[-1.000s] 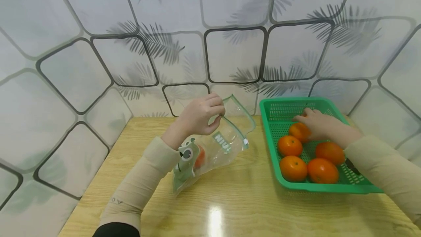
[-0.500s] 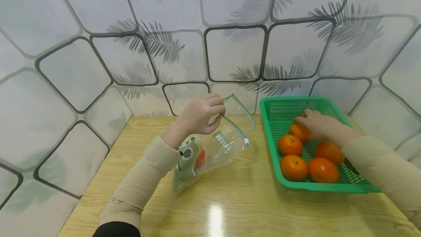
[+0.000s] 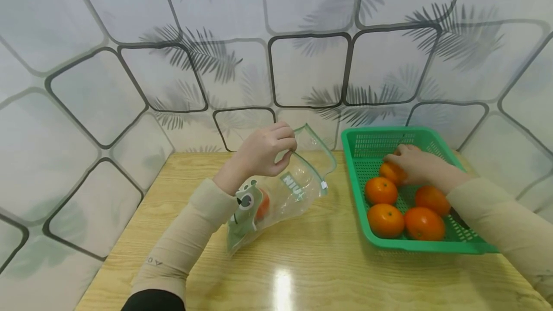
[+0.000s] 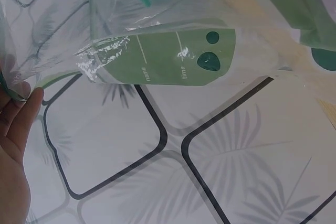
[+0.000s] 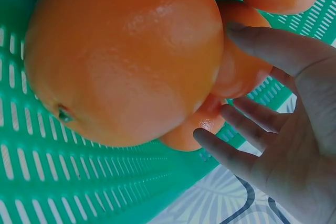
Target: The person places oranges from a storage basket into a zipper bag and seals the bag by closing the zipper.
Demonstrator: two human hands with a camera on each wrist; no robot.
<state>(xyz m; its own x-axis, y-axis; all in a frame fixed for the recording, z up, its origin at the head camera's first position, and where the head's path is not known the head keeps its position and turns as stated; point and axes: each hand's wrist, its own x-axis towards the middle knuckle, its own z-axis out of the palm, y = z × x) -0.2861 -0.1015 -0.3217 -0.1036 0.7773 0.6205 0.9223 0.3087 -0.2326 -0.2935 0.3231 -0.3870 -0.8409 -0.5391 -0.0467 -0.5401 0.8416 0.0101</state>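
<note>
My left hand (image 3: 265,150) pinches the green-edged rim of a clear zip bag (image 3: 294,200) with a printed cartoon animal. The bag slants down onto the table, its mouth parted, and an orange (image 3: 262,205) shows through its lower part. In the left wrist view, the fingertips (image 4: 37,95) hold the bag's edge. My right hand (image 3: 416,164) reaches into the green basket (image 3: 357,196), over the oranges at the back. In the right wrist view its fingers are spread and lightly bent; the thumb lies against one orange (image 5: 239,59), the other fingertips by a lower orange (image 5: 194,127).
Several more oranges sit in the basket, among them a front one (image 3: 386,221) and another beside it (image 3: 425,223). A dark object (image 3: 459,218) is partly hidden under the right sleeve. Behind the wooden table (image 3: 319,268) rises a patterned wall (image 3: 308,71).
My right hand shifts very slightly among the oranges at the back of the basket. My left hand and the bag stay practically still.
</note>
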